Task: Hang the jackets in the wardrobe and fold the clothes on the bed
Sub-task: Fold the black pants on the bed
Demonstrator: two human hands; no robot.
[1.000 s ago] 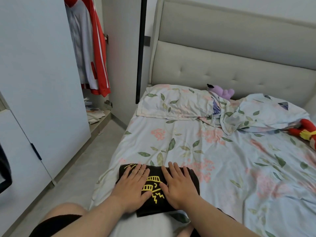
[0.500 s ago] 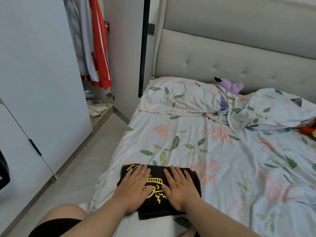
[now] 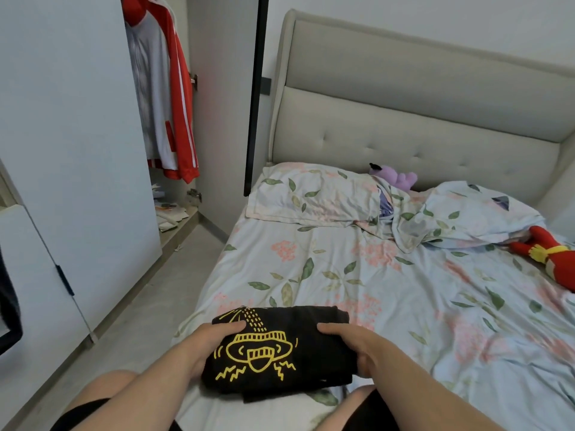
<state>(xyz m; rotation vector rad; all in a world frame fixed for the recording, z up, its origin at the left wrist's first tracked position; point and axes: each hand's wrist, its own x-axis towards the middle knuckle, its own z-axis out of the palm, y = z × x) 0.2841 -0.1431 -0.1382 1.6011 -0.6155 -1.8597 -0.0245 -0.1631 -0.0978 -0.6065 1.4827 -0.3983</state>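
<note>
Head view: a floral-sheeted bed (image 3: 389, 284) stands beside an open wardrobe (image 3: 77, 119). At the bed's near edge lies the folded black shirt (image 3: 280, 349). The left hand (image 3: 211, 337) and right hand (image 3: 354, 343) curl round its ends. If it is lifted unevenly, the loose folds could slip open.

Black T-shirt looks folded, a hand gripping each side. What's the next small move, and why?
Probably lift the black T-shirt and set it aside on the bedsheet. It is a compact folded bundle, and the left hand and right hand grip its opposite edges, thumbs on top.
</note>
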